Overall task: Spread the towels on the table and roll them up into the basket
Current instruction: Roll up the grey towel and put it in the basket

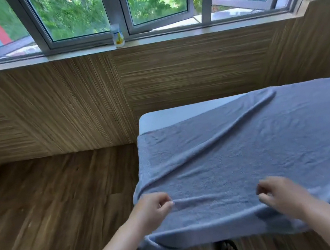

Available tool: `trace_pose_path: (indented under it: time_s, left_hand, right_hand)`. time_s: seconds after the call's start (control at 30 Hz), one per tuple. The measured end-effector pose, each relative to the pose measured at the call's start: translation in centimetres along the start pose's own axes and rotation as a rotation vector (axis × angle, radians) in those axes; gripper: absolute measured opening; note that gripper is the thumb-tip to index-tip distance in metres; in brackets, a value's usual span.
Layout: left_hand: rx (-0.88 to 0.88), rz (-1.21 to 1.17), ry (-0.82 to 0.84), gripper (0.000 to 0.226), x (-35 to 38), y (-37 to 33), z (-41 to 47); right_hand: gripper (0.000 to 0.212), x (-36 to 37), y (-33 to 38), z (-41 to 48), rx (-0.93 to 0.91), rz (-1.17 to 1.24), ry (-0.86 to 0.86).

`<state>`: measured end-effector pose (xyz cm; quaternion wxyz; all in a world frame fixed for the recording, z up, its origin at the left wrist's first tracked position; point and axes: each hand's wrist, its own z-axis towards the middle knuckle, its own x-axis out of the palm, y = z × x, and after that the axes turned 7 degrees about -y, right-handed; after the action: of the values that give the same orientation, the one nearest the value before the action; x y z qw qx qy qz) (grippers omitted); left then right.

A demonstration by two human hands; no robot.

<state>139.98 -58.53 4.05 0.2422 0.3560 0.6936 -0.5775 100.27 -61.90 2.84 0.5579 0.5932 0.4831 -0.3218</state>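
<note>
the blue towel lies spread over the worktop. the left hand and right hand, both curled narrow, pinch a raised fold by its near edge.

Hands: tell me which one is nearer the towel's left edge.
The left hand, close beside that edge where the towel drapes off the table; the right hand sits further in.
</note>
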Motion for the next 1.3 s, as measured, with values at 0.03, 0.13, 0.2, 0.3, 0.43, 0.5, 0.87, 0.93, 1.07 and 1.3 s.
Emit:
trace_pose_path:
  time_s: [0.03, 0.13, 0.2, 0.3, 0.43, 0.5, 0.87, 0.93, 1.07, 1.3]
  left_hand:
    - [-0.006, 0.029, -0.082, 0.015, -0.8, 0.4, 2.0]
    - [-0.004, 0.148, -0.307, 0.02, -2.5, 1.6, 8.4]
    - [-0.012, 0.207, -0.369, 0.031, -2.7, 2.4, 12.3]
    - [-0.073, 0.298, -0.269, 0.047, -1.4, 3.4, 17.3]
    - [-0.17, 0.469, -0.034, 0.082, -0.2, 4.1, 22.3]
    - [-0.188, 0.518, 0.016, 0.093, -0.2, 4.2, 24.5]
    - [-0.198, 0.627, 0.014, 0.102, -6.4, 5.1, 38.5]
    - [-0.202, 0.643, 0.015, 0.101, -6.8, 4.9, 39.5]
    - [-0.202, 0.667, -0.034, 0.091, -6.1, 4.5, 38.3]
    - [0.021, 0.482, -0.201, 0.074, 0.8, 2.8, 25.5]
  right_hand:
    - [0.009, -0.5, 0.6, 2.0, -0.001, 0.031, -0.047]
    - [0.026, -1.4, 1.9, 8.8, -0.047, 0.027, -0.147]
    - [0.042, -1.7, 3.0, 13.4, -0.099, 0.042, -0.205]
    - [0.065, -1.3, 4.3, 20.1, -0.105, 0.026, -0.152]
    - [0.081, 0.2, 3.9, 27.9, -0.149, -0.212, 0.048]
    - [0.087, 0.6, 3.5, 30.5, -0.134, -0.262, 0.163]
    - [0.089, 0.1, 4.3, 43.0, -0.096, -0.26, 0.14]
    - [0.088, -0.1, 4.6, 44.1, -0.087, -0.262, 0.152]
    - [0.082, -0.3, 5.0, 43.7, -0.077, -0.232, 0.128]
    - [0.074, 3.5, 5.5, 30.4, -0.166, -0.163, -0.059]
